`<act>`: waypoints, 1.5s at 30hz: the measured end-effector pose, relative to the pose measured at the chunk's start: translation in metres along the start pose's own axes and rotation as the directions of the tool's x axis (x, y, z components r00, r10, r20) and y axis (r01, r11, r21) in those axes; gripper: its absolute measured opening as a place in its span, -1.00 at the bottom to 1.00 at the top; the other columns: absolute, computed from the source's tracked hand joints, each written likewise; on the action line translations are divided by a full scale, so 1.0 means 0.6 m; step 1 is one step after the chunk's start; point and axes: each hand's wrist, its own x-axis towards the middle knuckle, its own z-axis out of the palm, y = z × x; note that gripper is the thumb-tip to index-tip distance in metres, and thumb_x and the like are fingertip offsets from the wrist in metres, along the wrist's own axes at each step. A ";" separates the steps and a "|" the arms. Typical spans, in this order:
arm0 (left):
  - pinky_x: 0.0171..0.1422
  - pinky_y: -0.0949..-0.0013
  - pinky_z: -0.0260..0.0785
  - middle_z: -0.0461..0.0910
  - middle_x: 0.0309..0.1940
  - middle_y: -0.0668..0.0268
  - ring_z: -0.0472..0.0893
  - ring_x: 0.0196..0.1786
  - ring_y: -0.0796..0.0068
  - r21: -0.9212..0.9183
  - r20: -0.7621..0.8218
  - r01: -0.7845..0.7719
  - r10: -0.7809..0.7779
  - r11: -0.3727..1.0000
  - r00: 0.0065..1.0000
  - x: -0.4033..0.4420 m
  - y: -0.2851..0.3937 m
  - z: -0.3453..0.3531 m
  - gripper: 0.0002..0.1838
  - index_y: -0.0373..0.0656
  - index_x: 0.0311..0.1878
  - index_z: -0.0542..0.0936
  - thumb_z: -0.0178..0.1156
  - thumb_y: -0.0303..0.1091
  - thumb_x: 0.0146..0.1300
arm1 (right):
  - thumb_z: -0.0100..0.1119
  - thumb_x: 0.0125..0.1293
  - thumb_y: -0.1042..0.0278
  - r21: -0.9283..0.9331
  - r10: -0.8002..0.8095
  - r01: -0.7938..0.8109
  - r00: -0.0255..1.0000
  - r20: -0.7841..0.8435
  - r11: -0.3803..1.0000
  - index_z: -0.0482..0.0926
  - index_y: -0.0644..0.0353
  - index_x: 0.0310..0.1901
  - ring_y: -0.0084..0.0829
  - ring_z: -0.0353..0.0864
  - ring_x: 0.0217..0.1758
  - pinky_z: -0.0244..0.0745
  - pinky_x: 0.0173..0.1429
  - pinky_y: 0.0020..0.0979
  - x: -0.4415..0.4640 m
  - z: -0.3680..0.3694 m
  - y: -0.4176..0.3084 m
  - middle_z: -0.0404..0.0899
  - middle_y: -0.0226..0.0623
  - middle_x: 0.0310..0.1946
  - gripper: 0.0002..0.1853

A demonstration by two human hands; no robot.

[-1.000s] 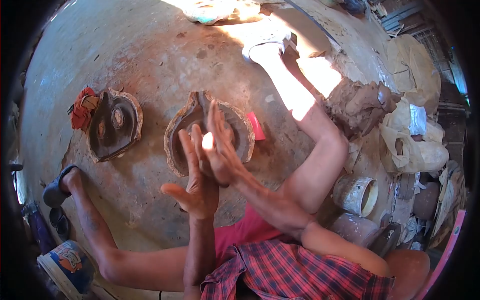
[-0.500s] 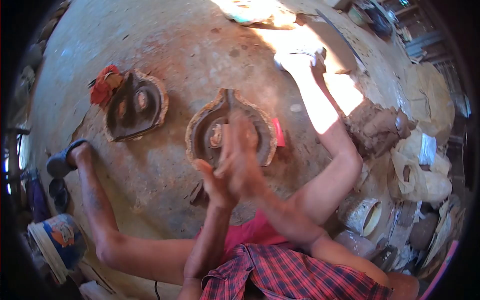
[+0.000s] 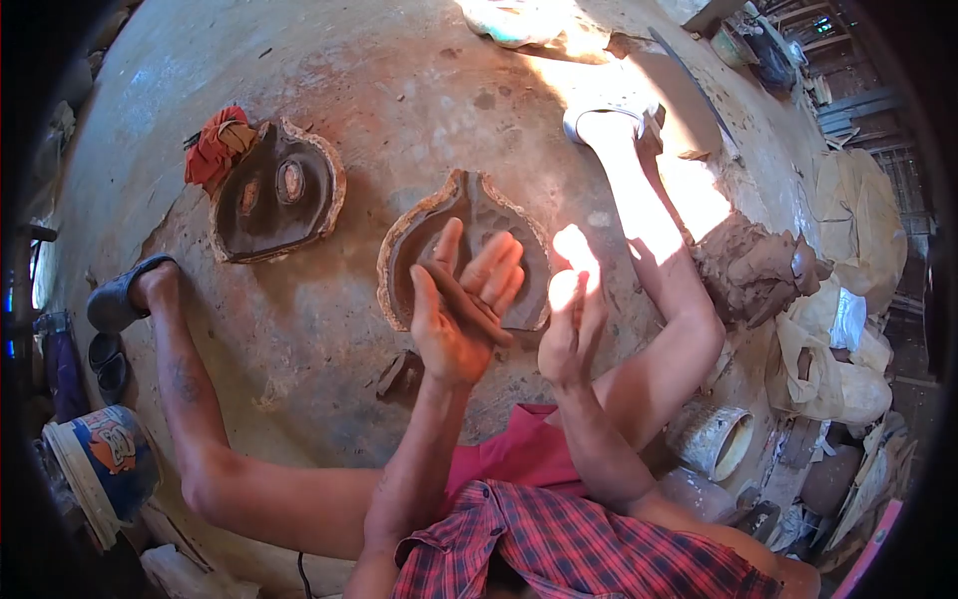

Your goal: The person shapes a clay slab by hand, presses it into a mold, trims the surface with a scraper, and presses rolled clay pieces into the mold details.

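Left hand (image 3: 454,341) palm up, its fingers spread, brown clay roll (image 3: 465,302) lying across the palm, right hand (image 3: 569,324) near it, fingers loosely bent, cannot tell whether they hold anything, dark-lined mould (image 3: 401,272) on the floor (image 3: 329,369) beyond, second mould (image 3: 269,222) at left.

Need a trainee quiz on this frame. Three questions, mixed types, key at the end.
1. Which hand bears the brown roll? A) right B) left C) neither
2. True or false: both palms are pressed together.
3. Fill in: of the two hollow forms, the red cloth sits by the one on the picture's ____.

Key: 1. B, the left hand. 2. False, the right hand is apart. 3. left.
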 end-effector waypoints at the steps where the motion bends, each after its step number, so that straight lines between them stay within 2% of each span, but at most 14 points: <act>1: 0.73 -0.05 0.09 0.29 0.60 -0.13 0.36 0.61 -0.07 0.001 0.001 0.001 -0.001 1.000 1.000 0.013 0.004 -0.002 -0.14 0.06 0.75 -0.08 -0.24 0.37 0.62 | 0.10 0.58 0.17 0.007 0.024 -0.025 1.000 0.013 1.000 0.48 0.40 0.35 -0.08 0.55 0.35 0.43 0.40 -0.12 -0.006 -0.009 -0.001 0.55 0.10 0.21 -0.50; 3: 0.72 -0.06 0.08 0.32 0.58 -0.13 0.37 0.61 0.00 0.041 0.032 -0.041 0.040 0.998 0.999 0.028 0.005 -0.003 -0.15 0.04 0.74 -0.03 -0.23 0.37 0.62 | 0.33 0.45 0.42 -0.029 -0.124 0.125 0.992 0.021 0.992 0.69 0.41 0.09 -0.20 0.82 -0.02 0.68 0.06 -0.21 -0.024 -0.002 0.003 0.75 -0.03 -0.11 -0.72; 6: 0.73 -0.04 0.07 0.37 0.55 -0.12 0.26 0.67 -0.04 0.282 0.028 -0.043 0.037 0.958 0.999 0.041 0.000 0.014 -0.17 -0.01 0.72 0.04 -0.15 0.32 0.63 | 0.42 0.36 0.52 0.112 0.009 -0.006 1.000 -0.023 0.994 0.70 0.40 0.07 -0.21 0.83 -0.10 0.69 -0.03 -0.24 -0.051 0.023 0.013 0.76 -0.02 -0.09 -0.72; 8: 0.56 0.12 0.32 0.54 0.41 -0.03 0.53 0.47 0.16 0.335 0.003 0.022 -0.025 0.942 1.000 0.051 0.021 0.003 -0.19 -0.02 0.71 0.10 0.13 0.13 0.59 | 0.45 0.34 0.55 0.061 -0.039 0.041 0.998 -0.039 0.997 0.72 0.38 0.07 -0.38 0.81 -0.16 0.68 -0.05 -0.35 -0.060 0.029 0.046 0.78 -0.08 -0.11 -0.71; 10: 0.18 0.29 0.53 0.71 0.14 0.18 0.70 0.06 0.43 0.919 -0.087 0.192 -0.296 0.346 0.951 0.062 0.050 -0.005 -0.22 -0.08 0.60 0.35 0.45 -0.20 0.39 | 0.49 0.33 0.49 0.080 0.029 -0.025 0.998 -0.050 0.997 0.72 0.36 0.07 -0.32 0.82 -0.20 0.69 -0.09 -0.32 -0.076 0.033 0.070 0.79 -0.07 -0.11 -0.69; 11: -0.13 0.37 0.50 0.75 -0.18 0.32 0.65 -0.25 0.58 0.988 -0.105 0.130 -0.250 0.086 0.962 0.068 0.057 0.001 -0.33 -0.18 0.35 0.58 0.57 -0.51 0.13 | 0.49 0.33 0.49 0.076 0.037 -0.032 0.998 -0.059 0.997 0.72 0.36 0.07 -0.32 0.82 -0.20 0.69 -0.09 -0.32 -0.086 0.034 0.086 0.79 -0.07 -0.11 -0.69; 14: -0.12 0.36 0.50 0.74 -0.28 0.27 0.67 -0.24 0.58 0.993 -0.037 -0.013 -0.410 -0.119 0.911 0.093 0.050 -0.007 -0.48 -0.23 0.17 0.64 0.54 -0.50 0.10 | 0.55 0.26 0.43 -0.039 0.205 -0.206 0.978 -0.039 0.978 0.74 0.32 -0.01 -0.23 0.78 -0.11 0.65 -0.03 -0.29 -0.102 0.036 0.114 0.76 -0.09 -0.08 -0.70; 16: -0.09 0.32 0.53 0.75 -0.28 0.16 0.71 -0.23 0.50 0.998 -0.034 0.010 -0.443 -0.056 0.896 0.111 0.027 -0.013 -0.47 -0.23 0.13 0.62 0.55 -0.47 0.05 | 0.59 0.15 0.32 -0.348 0.036 -0.091 0.986 -0.163 0.933 0.70 0.16 -0.21 -0.08 0.64 0.14 0.51 0.17 -0.09 -0.096 0.035 0.121 0.69 -0.12 0.02 -0.76; 19: 0.00 0.20 0.59 0.78 -0.22 0.07 0.78 -0.16 0.24 0.979 0.134 -0.189 -0.468 -0.074 0.874 0.155 -0.009 -0.021 -0.45 -0.21 0.11 0.61 0.53 -0.44 -0.01 | 0.62 0.07 0.28 -0.448 -0.016 -0.099 0.969 -0.248 0.889 0.71 0.09 -0.23 -0.04 0.46 0.28 0.36 0.31 -0.01 -0.079 0.045 0.135 0.55 -0.15 0.19 -0.72; 23: -0.01 0.20 0.59 0.78 -0.24 0.08 0.78 -0.16 0.26 0.980 0.104 -0.181 -0.563 -0.082 0.820 0.188 -0.034 -0.045 -0.48 -0.22 0.09 0.61 0.52 -0.45 -0.01 | 0.67 0.00 0.28 -0.494 0.048 -0.182 0.961 -0.272 0.851 0.70 0.10 -0.19 0.02 0.43 0.31 0.33 0.33 0.07 -0.070 0.057 0.150 0.45 -0.10 0.28 -0.64; 28: -0.02 0.22 0.60 0.79 -0.27 0.12 0.78 -0.16 0.28 0.981 0.088 -0.170 -0.560 -0.096 0.824 0.199 -0.047 -0.071 -0.49 -0.22 0.05 0.61 0.53 -0.44 -0.03 | 0.67 0.00 0.41 -0.092 0.255 -0.317 0.877 -0.408 0.944 0.58 0.22 0.06 -0.04 0.56 0.23 0.48 0.26 -0.09 -0.061 0.071 0.174 0.51 0.00 0.22 -0.42; 32: -0.03 0.22 0.59 0.79 -0.29 0.12 0.78 -0.17 0.29 0.980 0.111 -0.184 -0.547 -0.081 0.830 0.203 -0.052 -0.082 -0.49 -0.22 0.03 0.62 0.53 -0.44 -0.05 | 0.63 0.05 0.46 0.188 0.463 -0.424 0.833 -0.304 0.886 0.49 0.25 0.11 -0.07 0.68 0.09 0.56 0.17 -0.13 -0.052 0.069 0.168 0.61 -0.02 0.05 -0.40; 34: -0.06 0.20 0.59 0.78 -0.30 0.09 0.79 -0.18 0.25 0.969 0.160 -0.235 -0.531 -0.076 0.832 0.205 -0.056 -0.082 -0.51 -0.22 -0.01 0.62 0.53 -0.44 -0.07 | 0.60 0.08 0.48 -0.017 0.386 -0.413 0.865 -0.321 0.911 0.48 0.29 0.13 -0.05 0.73 -0.01 0.58 0.14 -0.10 -0.049 0.075 0.191 0.66 -0.06 -0.09 -0.40; 45: -0.08 0.16 0.58 0.77 -0.32 0.02 0.78 -0.20 0.11 0.954 0.148 -0.252 -0.473 -0.164 0.868 0.211 -0.055 -0.076 -0.52 -0.24 -0.02 0.64 0.52 -0.42 -0.08 | 0.65 0.09 0.30 -0.040 0.471 -0.507 0.824 -0.317 0.861 0.58 0.33 -0.04 -0.05 0.75 -0.06 0.59 0.06 -0.12 -0.028 0.060 0.199 0.70 0.00 -0.11 -0.50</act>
